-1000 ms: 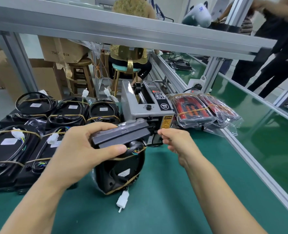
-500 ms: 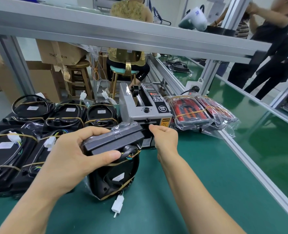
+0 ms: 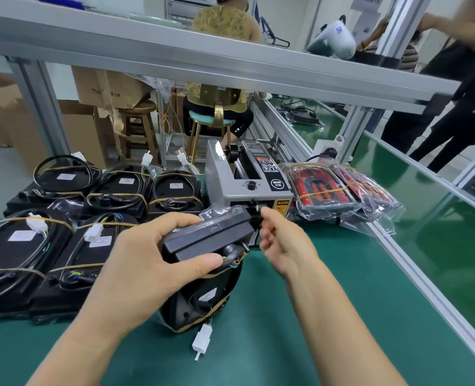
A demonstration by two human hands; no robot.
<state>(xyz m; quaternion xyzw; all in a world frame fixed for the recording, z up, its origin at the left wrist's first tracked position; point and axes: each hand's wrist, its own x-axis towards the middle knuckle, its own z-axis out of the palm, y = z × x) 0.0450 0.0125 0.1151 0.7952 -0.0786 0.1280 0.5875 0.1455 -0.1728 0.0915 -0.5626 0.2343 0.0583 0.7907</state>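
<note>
My left hand (image 3: pixel 147 260) grips the top edge of a black lamp unit (image 3: pixel 207 236) in a clear bag and holds it upright on the green bench (image 3: pixel 328 274). A rubber band binds its coiled cable, and a white connector (image 3: pixel 201 341) hangs from the bottom onto the mat. My right hand (image 3: pixel 286 240) is at the front outlet of the grey tape dispenser (image 3: pixel 239 190), just behind the unit. Its fingertips pinch at the slot, where the tape itself is too thin to make out.
Several black banded lamp units (image 3: pixel 35 246) lie in rows at the left. Bagged red units (image 3: pixel 325 190) lie right of the dispenser. An aluminium rail (image 3: pixel 425 291) borders the bench on the right, and a beam (image 3: pixel 202 57) crosses overhead. People sit and stand behind the bench.
My right hand moved from beside the lamp unit up to the dispenser's outlet and closed its fingertips there. My left hand kept its grip on the unit, which barely shifted.
</note>
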